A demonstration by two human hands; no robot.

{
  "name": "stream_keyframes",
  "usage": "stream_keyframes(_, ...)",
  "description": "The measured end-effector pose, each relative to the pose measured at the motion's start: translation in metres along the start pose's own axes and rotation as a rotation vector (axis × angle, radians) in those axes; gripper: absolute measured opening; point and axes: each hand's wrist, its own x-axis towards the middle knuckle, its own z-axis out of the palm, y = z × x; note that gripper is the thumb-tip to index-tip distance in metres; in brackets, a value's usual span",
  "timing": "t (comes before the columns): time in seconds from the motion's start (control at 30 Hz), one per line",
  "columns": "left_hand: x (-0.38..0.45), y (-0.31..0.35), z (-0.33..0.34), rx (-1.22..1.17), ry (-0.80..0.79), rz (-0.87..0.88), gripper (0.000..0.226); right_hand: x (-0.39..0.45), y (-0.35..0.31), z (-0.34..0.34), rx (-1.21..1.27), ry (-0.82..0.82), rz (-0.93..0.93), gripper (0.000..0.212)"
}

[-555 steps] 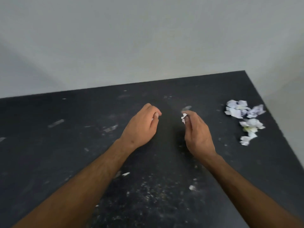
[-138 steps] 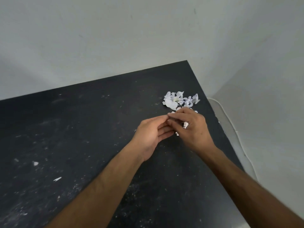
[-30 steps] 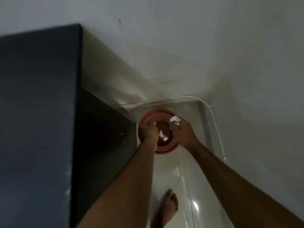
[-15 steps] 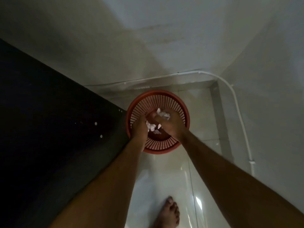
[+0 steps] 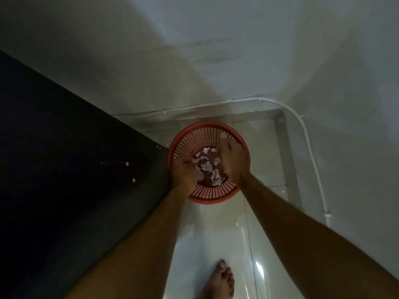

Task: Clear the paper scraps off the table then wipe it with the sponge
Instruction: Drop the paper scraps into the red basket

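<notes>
Scraps [image 5: 206, 167] lay in the basket [image 5: 212, 196] as I watched left hand [image 5: 184, 174] and right hand [image 5: 233, 160] above it, grips unreadable.

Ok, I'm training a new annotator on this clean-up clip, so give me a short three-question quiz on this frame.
1. True or false: the paper scraps lie inside the orange basket.
2. Multiple choice: where does the basket stand? A) on the black table B) on the pale floor beside the table C) on a chair
3. Fill in: both the left hand and the right hand are over the ____.

Key: 1 true. 2 B. 3 basket. Whether either hand's fingers grip any scrap cannot be told from this view.
</notes>
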Motion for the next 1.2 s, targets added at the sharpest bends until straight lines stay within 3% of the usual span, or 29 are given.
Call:
stream_keyframes(0.07,0.0,-0.001,0.0,0.041,-0.012,0.017,0.021,0.003,-0.004,-0.002,0.158,-0.125,0.17,0.065)
stream_keyframes(0.2,-0.005,0.0,0.0,0.123,-0.057,0.061,0.021,0.006,-0.007,-0.009,0.218,-0.321,0.334,0.034)
stream_keyframes(0.33,-0.015,0.0,-0.003,0.254,-0.102,0.144,0.024,-0.001,-0.019,-0.029,-0.01,-0.359,0.118,0.027)
stream_keyframes(0.43,-0.027,0.002,-0.007,0.398,-0.122,0.251,0.035,-0.016,-0.027,-0.044,-0.296,-0.31,-0.089,0.035)
stream_keyframes(0.73,-0.142,0.08,-0.055,0.596,-0.097,0.435,0.076,-0.103,-0.124,-0.093,-0.587,-0.181,-0.297,0.038)
stream_keyframes(0.93,-0.26,0.161,-0.148,0.461,-0.088,0.682,0.064,-0.187,-0.272,-0.118,-0.539,-0.041,-0.421,0.042)
stream_keyframes(1.07,-0.315,0.181,-0.241,0.413,-0.061,0.885,0.055,-0.244,-0.361,-0.1,-0.526,-0.014,-0.516,0.041)
stream_keyframes(1.2,-0.339,0.164,-0.346,0.416,0.035,0.867,0.06,-0.297,-0.421,-0.053,-0.559,-0.102,-0.604,0.039)
